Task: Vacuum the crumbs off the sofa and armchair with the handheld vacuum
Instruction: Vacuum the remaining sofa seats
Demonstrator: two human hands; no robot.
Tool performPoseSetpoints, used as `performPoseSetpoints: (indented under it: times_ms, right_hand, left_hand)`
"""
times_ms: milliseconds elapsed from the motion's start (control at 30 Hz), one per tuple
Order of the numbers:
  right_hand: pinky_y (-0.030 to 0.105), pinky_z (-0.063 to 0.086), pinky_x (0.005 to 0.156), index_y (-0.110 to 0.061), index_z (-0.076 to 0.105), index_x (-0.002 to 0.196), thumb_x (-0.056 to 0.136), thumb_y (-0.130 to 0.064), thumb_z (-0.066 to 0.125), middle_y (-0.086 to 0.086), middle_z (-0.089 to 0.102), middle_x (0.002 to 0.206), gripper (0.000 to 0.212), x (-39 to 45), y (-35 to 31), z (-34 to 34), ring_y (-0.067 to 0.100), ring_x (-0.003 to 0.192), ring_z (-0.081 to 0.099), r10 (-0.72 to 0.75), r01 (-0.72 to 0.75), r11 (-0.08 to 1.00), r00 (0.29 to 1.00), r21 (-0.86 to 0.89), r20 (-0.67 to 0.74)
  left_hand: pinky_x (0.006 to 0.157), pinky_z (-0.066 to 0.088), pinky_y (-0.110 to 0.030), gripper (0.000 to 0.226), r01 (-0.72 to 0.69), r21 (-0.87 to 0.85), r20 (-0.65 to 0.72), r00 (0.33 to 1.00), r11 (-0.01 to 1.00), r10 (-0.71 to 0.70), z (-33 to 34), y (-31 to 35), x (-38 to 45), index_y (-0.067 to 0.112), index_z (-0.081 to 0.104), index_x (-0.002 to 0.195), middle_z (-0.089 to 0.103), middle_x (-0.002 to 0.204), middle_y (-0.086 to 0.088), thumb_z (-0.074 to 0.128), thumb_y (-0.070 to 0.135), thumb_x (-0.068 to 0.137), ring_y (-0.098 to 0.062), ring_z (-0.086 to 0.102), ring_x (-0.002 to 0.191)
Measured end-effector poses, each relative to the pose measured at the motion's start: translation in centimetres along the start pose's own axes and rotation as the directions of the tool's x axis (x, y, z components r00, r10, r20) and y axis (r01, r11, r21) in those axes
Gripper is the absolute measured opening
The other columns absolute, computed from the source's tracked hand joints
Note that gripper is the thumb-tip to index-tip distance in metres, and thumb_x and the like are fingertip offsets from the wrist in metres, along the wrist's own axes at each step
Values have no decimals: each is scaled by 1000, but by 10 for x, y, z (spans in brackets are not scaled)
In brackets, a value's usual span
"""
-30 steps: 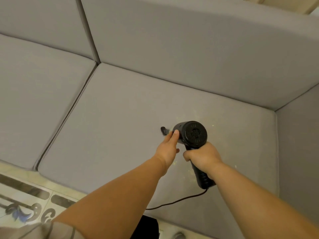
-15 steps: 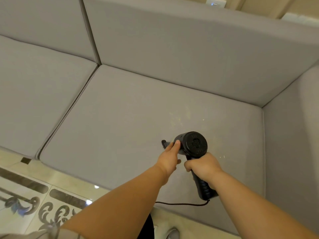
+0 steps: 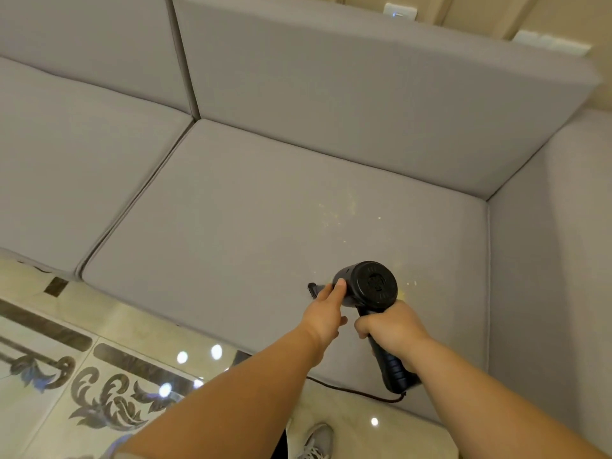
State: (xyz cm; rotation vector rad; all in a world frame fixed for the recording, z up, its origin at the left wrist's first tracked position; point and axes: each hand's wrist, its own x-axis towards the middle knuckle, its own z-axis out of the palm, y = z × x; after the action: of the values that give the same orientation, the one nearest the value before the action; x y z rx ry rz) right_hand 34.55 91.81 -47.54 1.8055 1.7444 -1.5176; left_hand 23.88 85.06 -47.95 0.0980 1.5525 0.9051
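A black handheld vacuum [image 3: 371, 286] hangs low over the right seat cushion [image 3: 248, 226] of the grey sofa. My right hand [image 3: 392, 329] grips its ribbed handle. My left hand [image 3: 326, 308] holds the side of the round body, thumb on top. The small nozzle [image 3: 313, 288] sticks out to the left, at the cushion's surface. Pale yellow crumbs [image 3: 341, 210] lie scattered on the cushion beyond the vacuum, and a few crumbs [image 3: 410, 284] lie just right of it.
A dark cord [image 3: 347, 390] runs from the handle's end over the cushion's front edge. The sofa's armrest [image 3: 546, 260] rises at right, the back cushions [image 3: 364, 104] behind. Patterned glossy floor tiles [image 3: 82, 376] lie at lower left, my shoe [image 3: 314, 442] below.
The view has pulled back and tilted up, showing more floor and the sofa's top edge. The vacuum and both hands sit slightly nearer the cushion's front; the grips are unchanged.
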Motion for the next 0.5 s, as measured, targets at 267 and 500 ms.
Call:
performPoseSetpoints:
  times_ms: [267,500]
  right_hand:
    - [39,56,76,-16,64,87,67,-11,74,11,67,82,23,15,-21,28,32,81,66,-105,105,994,994,24,-7]
    - [35,53,74,-17,64,96,70,-13,74,6,64,87,28,17,-10,33,23,82,61,-47,47,998,999,-40,4]
  left_hand:
    - [99,39,-34,56,-63,-78,-97,994,995,55,-31,7,5,27,24,150,41,146,2,36,47,99,-19,54,112]
    - [107,37,-40,56,3,-68,-38,999,998,-6,-30,-4,13,26,28,149,39,147,2,35,49,99,-20,54,117]
